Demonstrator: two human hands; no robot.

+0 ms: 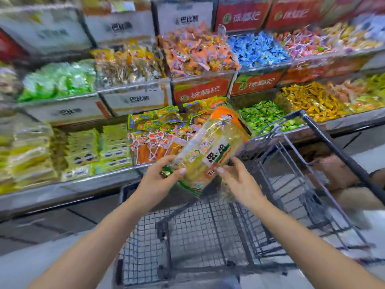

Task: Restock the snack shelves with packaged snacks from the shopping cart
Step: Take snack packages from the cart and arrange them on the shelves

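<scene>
1. We are holding one snack bag (205,151) above the shopping cart (208,230), in front of the lower shelf (83,182).
2. Our left hand (160,180) is gripping the bag's lower end with curled fingers; our right hand (237,180) is touching its side with fingers nearly straight.
3. We think it is better to support the bag from both sides and lay it flat, because the contents look fragile.
4. The orange packets (154,144) are filling the bin just behind; the green candies (262,115) are filling the bin to its right. The cart basket is looking nearly empty.

brand signs (242,16): red, above top bins | floor (31,265): pale grey | cardboard box (335,172): right, behind wire frame
</scene>
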